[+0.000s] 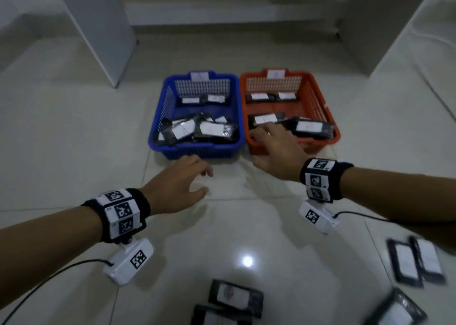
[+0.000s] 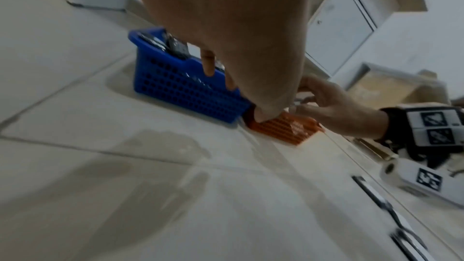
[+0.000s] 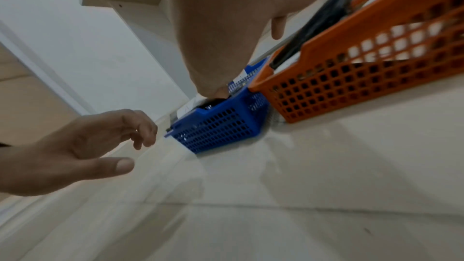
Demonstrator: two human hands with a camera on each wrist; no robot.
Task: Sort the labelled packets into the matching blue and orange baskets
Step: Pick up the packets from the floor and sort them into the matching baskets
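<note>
Blue basket (image 1: 158,117), orange basket (image 1: 318,90) hold labelled packets (image 1: 209,129); count unclear.

My right hand (image 1: 276,149) covering the orange basket (image 1: 320,97) near rim, its fingertips hidden from me, packet labels (image 1: 265,119) too small to read, loose floor packets (image 1: 417,263) blurred, lowest ones cut by the frame edge.
</note>
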